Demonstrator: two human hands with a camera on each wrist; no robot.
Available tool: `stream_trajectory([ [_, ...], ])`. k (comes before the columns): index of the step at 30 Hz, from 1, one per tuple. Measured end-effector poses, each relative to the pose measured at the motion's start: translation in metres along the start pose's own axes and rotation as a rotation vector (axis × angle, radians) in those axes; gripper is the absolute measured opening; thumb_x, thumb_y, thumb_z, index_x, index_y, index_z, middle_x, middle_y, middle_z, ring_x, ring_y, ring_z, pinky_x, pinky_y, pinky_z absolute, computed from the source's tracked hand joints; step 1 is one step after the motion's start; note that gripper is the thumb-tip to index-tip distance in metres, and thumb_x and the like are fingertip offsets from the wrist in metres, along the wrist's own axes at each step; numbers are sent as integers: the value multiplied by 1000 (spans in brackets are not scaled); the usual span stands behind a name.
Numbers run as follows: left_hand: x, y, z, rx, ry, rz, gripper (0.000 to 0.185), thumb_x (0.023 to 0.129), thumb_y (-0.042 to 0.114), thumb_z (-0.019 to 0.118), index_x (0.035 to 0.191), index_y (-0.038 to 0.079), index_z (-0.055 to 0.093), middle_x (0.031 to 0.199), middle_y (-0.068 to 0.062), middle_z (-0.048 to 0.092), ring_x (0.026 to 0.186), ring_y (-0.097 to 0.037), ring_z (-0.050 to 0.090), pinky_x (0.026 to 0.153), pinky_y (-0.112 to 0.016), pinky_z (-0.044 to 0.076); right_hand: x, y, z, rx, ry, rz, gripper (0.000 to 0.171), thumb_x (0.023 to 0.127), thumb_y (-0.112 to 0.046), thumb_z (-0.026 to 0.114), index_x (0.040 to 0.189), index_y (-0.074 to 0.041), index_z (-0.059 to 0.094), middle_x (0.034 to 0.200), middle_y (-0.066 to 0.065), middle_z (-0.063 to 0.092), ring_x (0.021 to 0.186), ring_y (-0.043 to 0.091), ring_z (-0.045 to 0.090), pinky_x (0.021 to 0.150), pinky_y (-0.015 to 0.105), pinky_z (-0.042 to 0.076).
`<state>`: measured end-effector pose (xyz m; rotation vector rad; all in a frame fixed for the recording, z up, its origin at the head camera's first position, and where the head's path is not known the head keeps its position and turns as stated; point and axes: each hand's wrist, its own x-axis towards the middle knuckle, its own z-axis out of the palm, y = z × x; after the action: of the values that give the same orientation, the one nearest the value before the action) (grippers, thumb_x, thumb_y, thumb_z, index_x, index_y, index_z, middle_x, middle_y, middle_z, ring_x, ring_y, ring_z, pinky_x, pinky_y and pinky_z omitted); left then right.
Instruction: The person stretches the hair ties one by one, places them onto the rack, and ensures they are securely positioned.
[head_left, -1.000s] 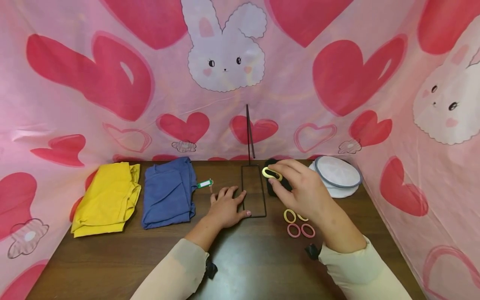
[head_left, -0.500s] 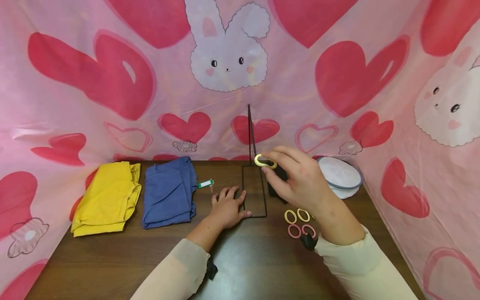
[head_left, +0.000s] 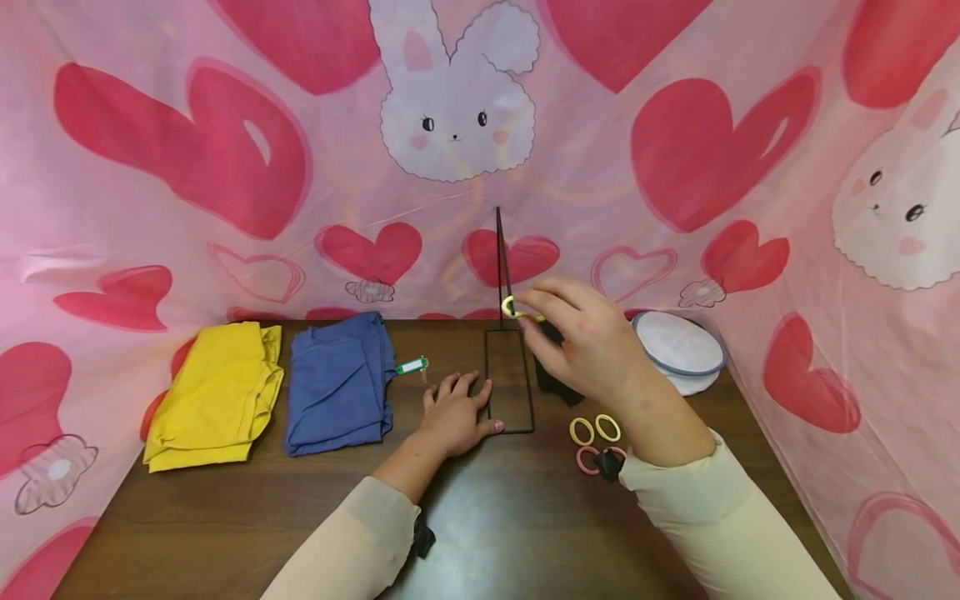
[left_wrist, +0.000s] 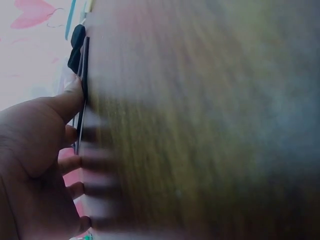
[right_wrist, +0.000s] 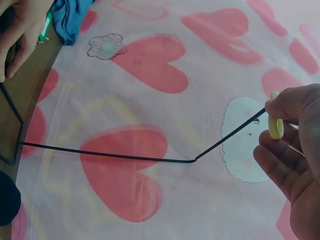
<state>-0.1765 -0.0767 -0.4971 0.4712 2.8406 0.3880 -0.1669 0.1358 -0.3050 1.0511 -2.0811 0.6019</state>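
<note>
Dark wood table (head_left: 225,517), pink heart-print cloth behind. Left hand (head_left: 453,417) flat, fingers straight, pressing wire stand (head_left: 508,383) base. Right hand (head_left: 592,350) pinches yellow hair tie (head_left: 516,309) at stand's upright rod.

Two folded cloths (head_left: 217,393) at table (head_left: 225,517) left, wire stand (head_left: 508,379) centre, hair ties (head_left: 596,442) right of it

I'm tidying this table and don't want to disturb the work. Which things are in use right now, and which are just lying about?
In use:
right hand pinching a yellow hair tie
black wire stand, base pressed by the left hand
loose hair ties beside the stand

Lying about:
yellow cloth
blue cloth
green tag
white round pouch
</note>
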Motion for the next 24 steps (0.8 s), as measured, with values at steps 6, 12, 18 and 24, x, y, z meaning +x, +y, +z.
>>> stream_trajectory([
  [6,0,-1,0,-11,0,0,79,96,68,57,163,31,37,171,-3,24,155,-36,17,115,-69,18,5,10,7,-16,15,-2,24,90,-10,75,113,-4,77,111,11,72,101,26,69,89,43,57],
  [12,1,-1,2,-12,-2,-10,79,95,68,58,162,31,38,170,-3,25,155,-36,18,115,-69,19,13,23,16,-28,12,6,22,92,-12,75,112,-3,77,111,12,71,99,25,68,86,41,58],
  [18,1,1,2,-22,-22,-20,79,95,67,59,163,31,37,171,-3,24,155,-36,16,115,-69,17,19,36,24,-18,19,26,23,90,-9,76,111,0,76,110,15,71,97,27,68,85,42,59],
  [24,3,0,2,-19,-30,-28,80,95,68,58,163,32,35,171,-2,23,156,-35,16,116,-67,16,26,48,34,-4,29,61,28,90,-11,77,116,-1,75,115,15,71,103,28,68,85,42,59],
])
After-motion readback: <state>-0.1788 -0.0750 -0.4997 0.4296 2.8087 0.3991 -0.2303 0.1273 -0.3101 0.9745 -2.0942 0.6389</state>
